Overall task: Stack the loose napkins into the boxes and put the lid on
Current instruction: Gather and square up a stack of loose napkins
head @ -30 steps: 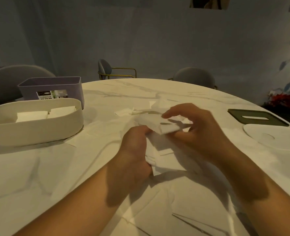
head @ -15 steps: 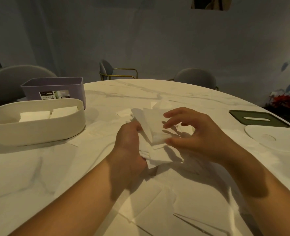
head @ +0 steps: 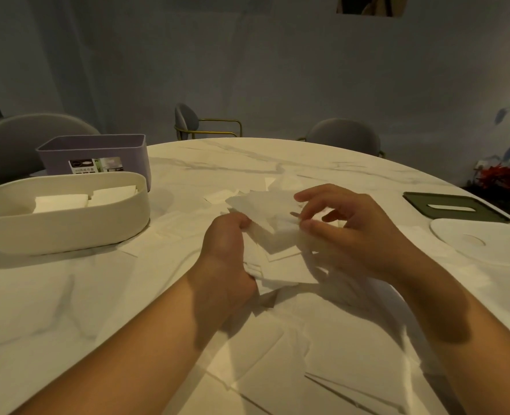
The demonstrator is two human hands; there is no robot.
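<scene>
My left hand (head: pixel 226 253) grips a bundle of white napkins (head: pixel 273 226) above the middle of the round marble table (head: pixel 53 310). Fingers of my right hand (head: pixel 346 232) curl at the bundle's right edge and pinch the top napkin. More loose napkins (head: pixel 292 363) lie flat on the table below my hands and beyond them. A cream oval box (head: pixel 65 226) at the left holds two small napkin stacks (head: pixel 83 199). A purple box (head: pixel 98 154) stands behind it. A dark green slotted lid (head: pixel 454 205) and a white oval lid (head: pixel 484 241) lie at the right.
Grey chairs (head: pixel 343 136) stand round the far side of the table. Red flowers (head: pixel 502 178) and a plant are at the far right, off the table edge.
The napkin bundle has tilted flatter in my left hand, and my right hand has shifted to pinch its top right edge. The boxes and lids have not moved.
</scene>
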